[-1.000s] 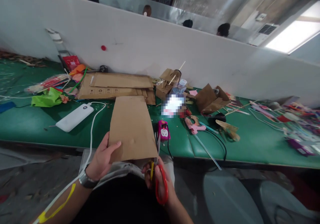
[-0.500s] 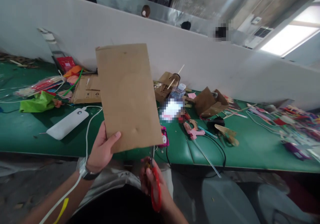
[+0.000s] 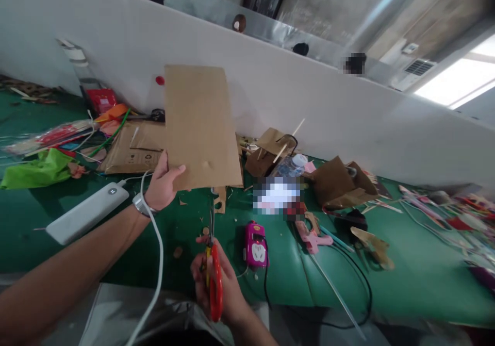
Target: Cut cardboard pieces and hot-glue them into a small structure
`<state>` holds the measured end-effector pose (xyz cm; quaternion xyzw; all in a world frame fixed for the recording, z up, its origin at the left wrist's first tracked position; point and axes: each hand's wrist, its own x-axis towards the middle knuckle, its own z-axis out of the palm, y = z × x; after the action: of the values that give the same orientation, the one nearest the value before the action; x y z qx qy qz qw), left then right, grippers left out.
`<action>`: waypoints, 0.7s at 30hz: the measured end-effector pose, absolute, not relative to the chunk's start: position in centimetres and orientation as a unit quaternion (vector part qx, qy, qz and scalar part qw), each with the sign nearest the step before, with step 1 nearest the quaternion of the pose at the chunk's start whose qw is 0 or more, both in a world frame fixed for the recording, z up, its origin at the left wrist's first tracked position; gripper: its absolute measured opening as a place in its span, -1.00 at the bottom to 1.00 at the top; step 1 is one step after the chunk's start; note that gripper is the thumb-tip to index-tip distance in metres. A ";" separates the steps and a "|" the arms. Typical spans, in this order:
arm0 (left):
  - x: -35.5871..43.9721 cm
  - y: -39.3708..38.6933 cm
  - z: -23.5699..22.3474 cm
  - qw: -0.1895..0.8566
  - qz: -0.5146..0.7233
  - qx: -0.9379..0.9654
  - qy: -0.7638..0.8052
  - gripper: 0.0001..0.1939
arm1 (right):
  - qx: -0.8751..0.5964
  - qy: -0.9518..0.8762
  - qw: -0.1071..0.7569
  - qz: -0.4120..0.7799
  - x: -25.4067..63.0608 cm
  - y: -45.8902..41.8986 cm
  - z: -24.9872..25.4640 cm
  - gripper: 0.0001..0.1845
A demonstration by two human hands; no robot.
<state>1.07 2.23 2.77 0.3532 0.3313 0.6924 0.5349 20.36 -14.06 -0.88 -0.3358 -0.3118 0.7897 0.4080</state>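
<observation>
Head view: my left hand [image 3: 162, 183] pinches the cardboard sheet [image 3: 199, 127] upright by its lower corner; my right hand [image 3: 216, 284] grips red-handled scissors [image 3: 214, 274], blades up, above the green surface [image 3: 58, 207].

Bare green table [image 3: 185, 232] between power bank [image 3: 87, 213] and pink device [image 3: 255, 244].

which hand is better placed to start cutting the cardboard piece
Right. The right hand grips the red scissors, blades pointing up just under the cardboard sheet. The left hand only pinches the sheet's lower left corner, holding it upright.
</observation>
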 end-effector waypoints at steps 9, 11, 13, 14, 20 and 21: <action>1.5 1.6 -1.0 0.581 0.636 0.324 0.392 -0.42 | -0.388 -0.314 0.392 0.773 19.6 -11.5 -0.3 -0.30; 1.7 1.3 -0.9 0.601 0.618 0.313 0.398 -0.42 | -0.393 -0.316 0.409 0.761 19.5 -11.1 -0.2 -0.33; 1.9 1.2 -0.8 0.627 0.602 0.299 0.393 -0.43 | -0.389 -0.331 0.423 0.748 19.4 -10.5 -0.1 -0.40; 2.1 1.1 -0.7 0.640 0.597 0.292 0.387 -0.43 | -0.386 -0.338 0.428 0.744 19.4 -10.2 0.0 -0.42; 2.3 1.1 -0.6 0.685 0.571 0.249 0.379 -0.52 | -0.381 -0.313 0.429 0.757 19.1 -9.3 0.4 -0.43; 2.3 1.0 -0.4 0.692 0.562 0.238 0.385 -0.53 | -0.379 -0.303 0.429 0.762 19.1 -9.4 0.3 -0.43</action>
<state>2.32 1.00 -0.41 0.2379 0.3849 0.5619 0.6925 19.10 -9.41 0.32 -0.3792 -0.3034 0.7616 0.4291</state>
